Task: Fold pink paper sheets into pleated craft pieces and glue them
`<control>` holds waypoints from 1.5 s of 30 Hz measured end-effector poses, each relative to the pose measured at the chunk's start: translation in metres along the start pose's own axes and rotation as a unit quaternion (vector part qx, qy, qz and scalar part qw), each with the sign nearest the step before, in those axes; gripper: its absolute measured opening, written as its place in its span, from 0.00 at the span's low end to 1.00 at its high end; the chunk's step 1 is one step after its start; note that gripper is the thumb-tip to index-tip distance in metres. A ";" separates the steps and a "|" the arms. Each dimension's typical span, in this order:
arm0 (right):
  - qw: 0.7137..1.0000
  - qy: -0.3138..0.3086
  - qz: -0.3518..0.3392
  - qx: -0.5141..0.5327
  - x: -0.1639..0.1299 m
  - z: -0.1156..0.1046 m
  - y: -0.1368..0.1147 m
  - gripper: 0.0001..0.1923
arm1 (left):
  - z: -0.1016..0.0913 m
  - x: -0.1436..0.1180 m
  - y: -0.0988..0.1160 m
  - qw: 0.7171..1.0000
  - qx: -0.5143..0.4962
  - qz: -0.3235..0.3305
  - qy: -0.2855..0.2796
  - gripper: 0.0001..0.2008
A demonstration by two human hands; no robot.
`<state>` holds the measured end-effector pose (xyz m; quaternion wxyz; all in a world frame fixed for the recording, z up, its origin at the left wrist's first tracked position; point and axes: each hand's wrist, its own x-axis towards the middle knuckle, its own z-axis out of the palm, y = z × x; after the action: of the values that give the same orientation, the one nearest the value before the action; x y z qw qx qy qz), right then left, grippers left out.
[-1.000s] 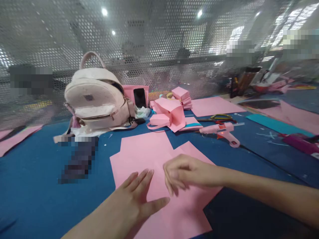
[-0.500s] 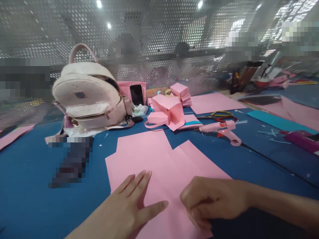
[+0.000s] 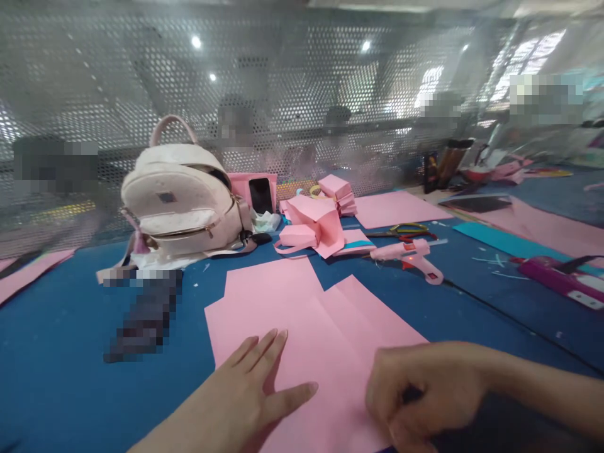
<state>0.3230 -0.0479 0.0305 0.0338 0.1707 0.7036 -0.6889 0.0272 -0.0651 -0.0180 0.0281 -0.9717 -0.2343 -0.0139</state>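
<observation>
Pink paper sheets lie in front of me on the blue table, overlapping, with one part folded or layered toward the right. My left hand rests flat on the paper, fingers spread and thumb pointing right. At the paper's lower right edge is my right hand, its fingers curled in and somewhat blurred. A dark gap shows inside its curl; whether it pinches the paper's edge or holds something small is hidden.
Beyond the paper stand folded pink paper pieces and a white backpack. A pink glue gun with a black cord lies right of them, near scissors. Farther right are a blue strip and a purple object. A perforated metal screen rises behind.
My right hand has moved down and to the right along the paper, still curled. My left hand stays in place on the sheet. The view has tilted slightly upward.
</observation>
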 end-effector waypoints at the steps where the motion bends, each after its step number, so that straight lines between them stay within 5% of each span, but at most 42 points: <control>1: 0.999 0.033 -0.028 0.005 0.003 -0.008 -0.002 0.31 | -0.001 0.000 0.000 1.000 0.001 0.001 0.007 0.50; 4: 0.972 0.186 -0.145 0.001 0.014 -0.035 0.000 0.25 | -0.003 0.000 0.001 1.000 0.009 0.014 0.016 0.46; 7: 0.957 0.245 -0.152 -0.021 0.026 -0.059 0.015 0.24 | -0.005 0.001 0.001 0.999 0.029 0.019 0.012 0.46; 13: 0.968 0.221 -0.113 -0.032 0.024 -0.068 0.036 0.25 | 0.000 0.001 -0.001 0.999 0.034 0.027 0.007 0.51; 18: 0.982 0.170 -0.074 -0.030 -0.006 -0.049 0.034 0.27 | 0.008 -0.001 -0.001 0.999 0.018 0.011 0.033 0.51; 27: 0.976 0.195 -0.025 -0.099 -0.045 -0.008 0.037 0.30 | 0.007 -0.001 0.007 0.999 -0.004 -0.024 0.048 0.51; 37: 0.986 0.125 0.066 -0.090 -0.043 -0.013 0.017 0.28 | 0.004 0.001 0.000 0.998 0.050 0.013 0.045 0.49; 40: 0.975 0.123 0.083 -0.165 -0.034 -0.019 -0.003 0.25 | 0.001 0.002 -0.001 0.997 0.066 0.016 0.047 0.43; 45: 0.909 0.249 0.046 -0.331 -0.004 -0.034 -0.020 0.10 | -0.020 0.004 -0.005 0.999 -0.027 -0.003 0.042 0.30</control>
<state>0.3276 -0.0148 0.0523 -0.0567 0.3482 0.8680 -0.3496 0.0283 -0.0605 0.0027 0.0112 -0.9699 -0.2355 -0.0614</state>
